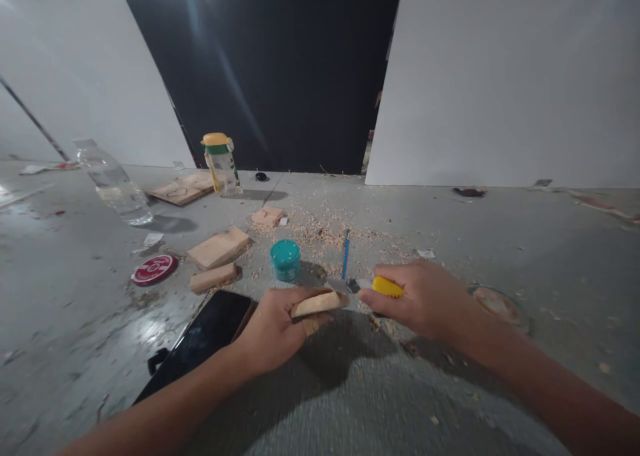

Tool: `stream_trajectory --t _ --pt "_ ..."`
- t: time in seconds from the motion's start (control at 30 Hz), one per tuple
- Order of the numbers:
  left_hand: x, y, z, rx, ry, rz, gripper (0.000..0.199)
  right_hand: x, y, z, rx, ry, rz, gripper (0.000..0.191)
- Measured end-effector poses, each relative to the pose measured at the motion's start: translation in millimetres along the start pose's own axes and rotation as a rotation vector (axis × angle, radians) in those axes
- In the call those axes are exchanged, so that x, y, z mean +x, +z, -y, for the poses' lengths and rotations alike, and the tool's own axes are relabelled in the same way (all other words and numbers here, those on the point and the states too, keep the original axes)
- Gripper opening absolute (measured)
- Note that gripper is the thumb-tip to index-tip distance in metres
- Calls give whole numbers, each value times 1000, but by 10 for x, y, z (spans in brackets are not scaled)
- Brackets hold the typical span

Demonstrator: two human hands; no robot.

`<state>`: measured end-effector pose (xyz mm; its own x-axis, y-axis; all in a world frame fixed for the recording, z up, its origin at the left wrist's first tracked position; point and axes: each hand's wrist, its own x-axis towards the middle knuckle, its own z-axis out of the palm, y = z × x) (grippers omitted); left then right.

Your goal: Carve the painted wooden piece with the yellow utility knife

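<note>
My left hand is closed around a pale piece of wood, whose free end points to the right. In my right hand is a utility knife with a yellow handle. Its blade reaches left to the far edge of the wood; whether it touches I cannot tell. Just beyond my left hand stands a small teal tub with a lid. A thin blue stick lies past the knife, among wood shavings.
Wood blocks and a red round lid lie to the left. A black phone is beside my left forearm. Farther back stand a clear water bottle and a yellow-capped bottle. A round clear lid sits behind my right wrist.
</note>
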<state>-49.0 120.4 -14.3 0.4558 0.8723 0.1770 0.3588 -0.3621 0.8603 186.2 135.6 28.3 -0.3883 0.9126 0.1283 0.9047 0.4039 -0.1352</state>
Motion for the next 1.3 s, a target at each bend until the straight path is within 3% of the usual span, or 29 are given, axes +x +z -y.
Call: stream_trajectory --t 0.27,0.47,0.57,0.7,0.77,0.83,0.93,1.07,1.17,1.3 --pt "5 -13 28 -19 34 -17 31 -52 15 99 -87 -54 41 57" --pt "22 -29 27 17 33 -35 28 -8 38 128 -115 -58 -18 59" --pt "-18 -19 -10 54 85 -12 24 66 46 -105 -111 27 -94 58" --pt "-79 25 -51 78 144 84 23 106 -16 -731 -89 342 -179 57" --pt "-68 30 -41 77 126 57 23 101 -40 -960 -22 420 -181 57" --pt "-33 15 -14 82 103 -6 24 101 -29 -1020 87 390 -202 54" --pt "19 -19 38 87 83 -72 27 115 37 -828 178 186 -173 47" --pt "32 -44 103 98 101 -98 31 87 83 -390 207 -35 -5 45" --pt "27 -49 135 108 113 -113 33 21 70 -156 110 -116 70 52" --pt "32 -45 140 105 134 -113 40 -41 85 -38 -44 -200 48 62"
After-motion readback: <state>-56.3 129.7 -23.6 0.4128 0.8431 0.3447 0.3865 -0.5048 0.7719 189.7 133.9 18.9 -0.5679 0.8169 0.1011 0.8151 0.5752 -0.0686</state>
